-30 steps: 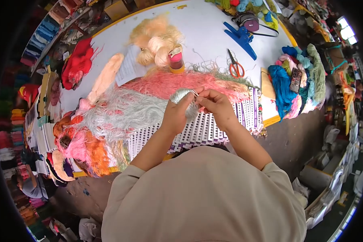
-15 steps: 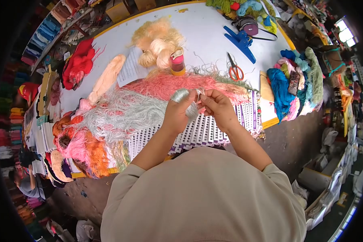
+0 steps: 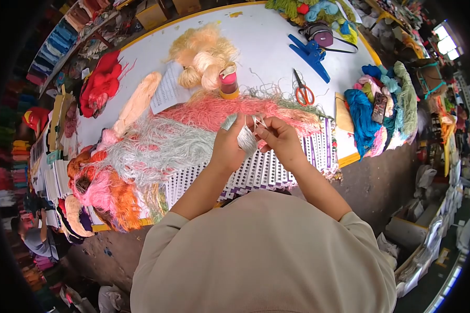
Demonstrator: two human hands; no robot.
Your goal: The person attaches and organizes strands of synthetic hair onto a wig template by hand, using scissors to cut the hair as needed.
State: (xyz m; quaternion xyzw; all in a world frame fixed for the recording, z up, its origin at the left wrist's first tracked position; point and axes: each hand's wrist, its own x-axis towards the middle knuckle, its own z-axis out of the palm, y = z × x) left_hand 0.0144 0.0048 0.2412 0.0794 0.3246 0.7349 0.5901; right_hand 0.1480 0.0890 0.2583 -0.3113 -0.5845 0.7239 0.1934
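Observation:
My left hand (image 3: 228, 145) is closed around a pale silvery-green skein of thread (image 3: 247, 140), its thumb lying across the middle. Close beside it, my right hand (image 3: 283, 142) pinches fine strands drawn from the skein between thumb and fingertips. Both hands are above a fanned row of white punched cards (image 3: 248, 172) with purple edges. Loose silvery thread (image 3: 164, 143) spreads out left of my hands, and a band of coral-pink thread (image 3: 214, 112) lies just beyond them.
Orange-handled scissors (image 3: 304, 94) and a blue clip-like tool (image 3: 310, 56) lie at the right. A pink-and-yellow cup-like container (image 3: 228, 86) stands behind the coral thread, near cream yarn (image 3: 201, 55). Blue and green skeins (image 3: 363, 117) hang at the right edge; a person (image 3: 38, 241) is far left.
The skein has turned slightly in my left hand, with less of its upper end showing. My right fingers have shifted a little on the strands.

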